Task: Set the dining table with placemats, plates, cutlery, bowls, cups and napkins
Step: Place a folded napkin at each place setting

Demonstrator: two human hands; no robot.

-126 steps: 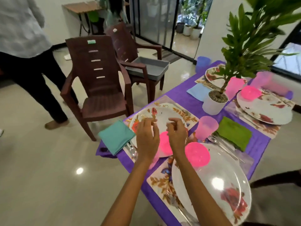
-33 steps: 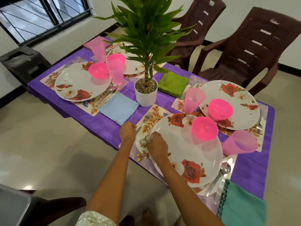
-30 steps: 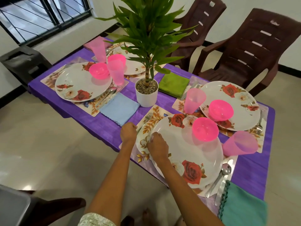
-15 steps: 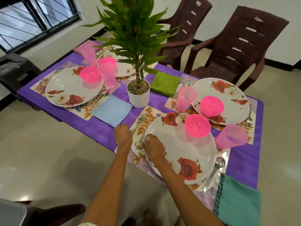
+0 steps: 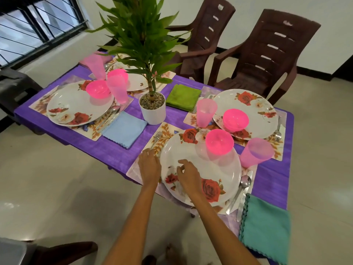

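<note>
The nearest floral plate (image 5: 214,169) sits on a leaf-patterned placemat (image 5: 166,131) at the near edge of the purple-covered table (image 5: 114,148). On the plate stands a pink bowl (image 5: 219,141), with a pink cup (image 5: 256,153) to its right. A fork (image 5: 157,135) lies left of the plate, while a spoon (image 5: 242,186) and a knife lie to its right beside a teal napkin (image 5: 265,232). My left hand (image 5: 150,165) rests flat on the placemat at the plate's left rim, fingertips just below the fork. My right hand (image 5: 188,174) is over the plate's near-left part, fingers loosely curled, holding nothing.
A white potted plant (image 5: 152,108) stands mid-table. Other set places have a left plate (image 5: 76,104), a far-right plate (image 5: 248,111), a green napkin (image 5: 183,99) and a blue napkin (image 5: 124,129). Two brown chairs (image 5: 267,54) stand behind the table; another chair (image 5: 63,253) is near my feet.
Both hands have drawn back along the plate's left rim toward the near edge. The left hand went from curled to flat, and the right hand came off the rim onto the plate.
</note>
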